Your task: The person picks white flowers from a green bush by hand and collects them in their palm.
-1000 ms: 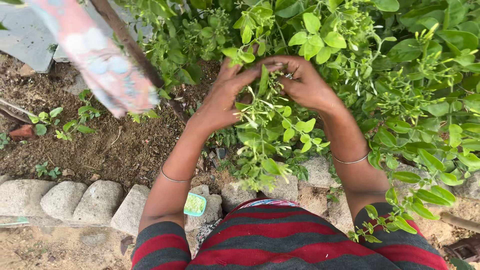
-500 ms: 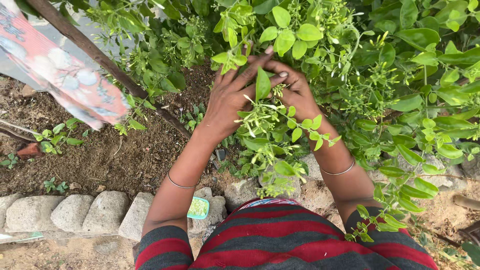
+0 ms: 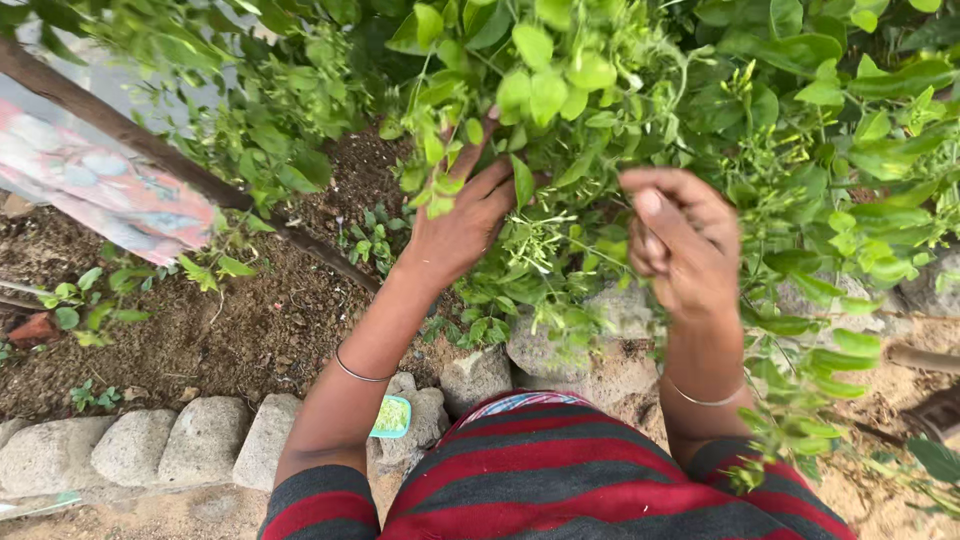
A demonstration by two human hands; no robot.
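Note:
A green shrub (image 3: 700, 90) with thin pale flower buds fills the top and right of the head view. My left hand (image 3: 460, 225) reaches into its foliage and holds a leafy twig with buds (image 3: 530, 235), fingers stretched up among the leaves. My right hand (image 3: 680, 245) has come out of the shrub and hovers to the right of that twig. Its fingers are curled in with the thumb pressed on them; whether it holds anything is hidden. Both wrists wear thin metal bangles.
A small green bowl (image 3: 391, 415) with pale green contents sits on the rough stone edging (image 3: 190, 440) under my left forearm. Bare soil (image 3: 250, 320) with small weeds lies beyond. A slanted wooden pole (image 3: 150, 150) and a patterned cloth (image 3: 110, 200) hang at upper left.
My right hand has pulled back out of the shrub, away from my left hand, and closed. My left hand stays on the twig. The view has shifted slightly.

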